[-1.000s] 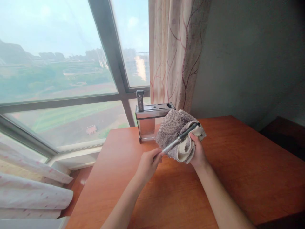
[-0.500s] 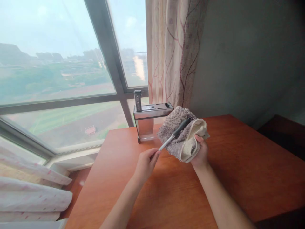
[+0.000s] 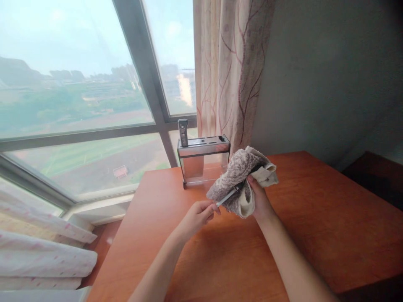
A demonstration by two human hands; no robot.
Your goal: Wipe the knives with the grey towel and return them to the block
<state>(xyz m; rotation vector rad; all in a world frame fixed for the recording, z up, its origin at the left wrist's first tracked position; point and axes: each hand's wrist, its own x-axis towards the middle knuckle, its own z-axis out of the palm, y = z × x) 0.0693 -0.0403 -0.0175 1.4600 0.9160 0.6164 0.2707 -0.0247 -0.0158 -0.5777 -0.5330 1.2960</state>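
Note:
My left hand (image 3: 199, 216) pinches the metal rod end of a sharpening steel (image 3: 227, 196) over the table. The black handle of the steel is mostly hidden in the folds of a fluffy grey-brown cloth (image 3: 241, 167) with a pale underside. My right hand (image 3: 260, 199) grips the cloth from the right and presses it around the handle, thumb on top. Just behind the cloth stands a clear-sided knife block (image 3: 204, 150) with slots in its top. One dark-handled tool (image 3: 183, 132) sticks up from its left end.
The reddish-brown wooden table (image 3: 151, 235) runs under both forearms. A large window (image 3: 75, 96) lies to the left, with a patterned curtain (image 3: 234, 71) behind the knife block. White curtains (image 3: 47, 253) hang at the lower left, beside the table edge.
The cloth has been folded over the steel's handle, which lay exposed on top of it before. My right thumb has moved left onto the fold, and my left hand has shifted slightly right and down.

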